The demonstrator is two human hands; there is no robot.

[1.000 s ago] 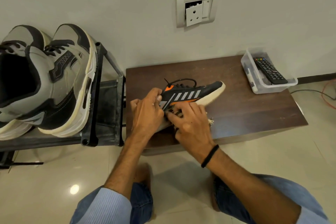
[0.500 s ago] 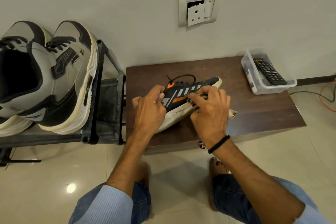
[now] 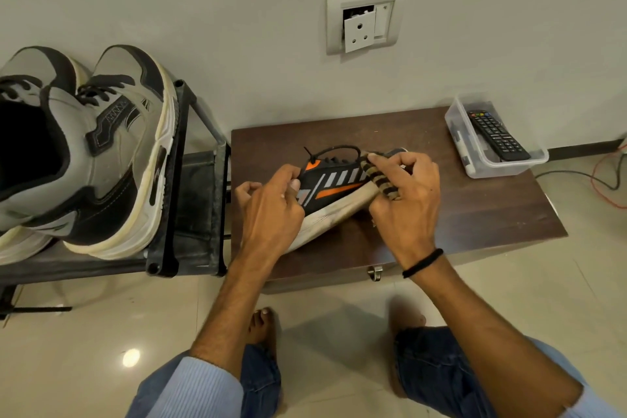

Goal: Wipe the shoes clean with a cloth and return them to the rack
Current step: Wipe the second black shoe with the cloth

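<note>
Shoe (image 3: 334, 185) gripped by left hand (image 3: 271, 210); right hand (image 3: 403, 200) presses cloth (image 3: 380, 178).

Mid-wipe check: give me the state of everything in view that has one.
black shoe: held tilted, sole turned toward the camera
cloth: bunched, pressed against the black shoe near its toe
left hand: grips the heel end
right hand: grips the cloth
grey shoes: upright on the rack
remote: lying in the clear tub
wall socket: hanging loose, tilted

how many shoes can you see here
3. The left grey sneaker and right grey sneaker stand on the rack; the black-and-orange shoe is on the wooden table, gripped by the left hand. Others may be hidden off-frame.
</note>
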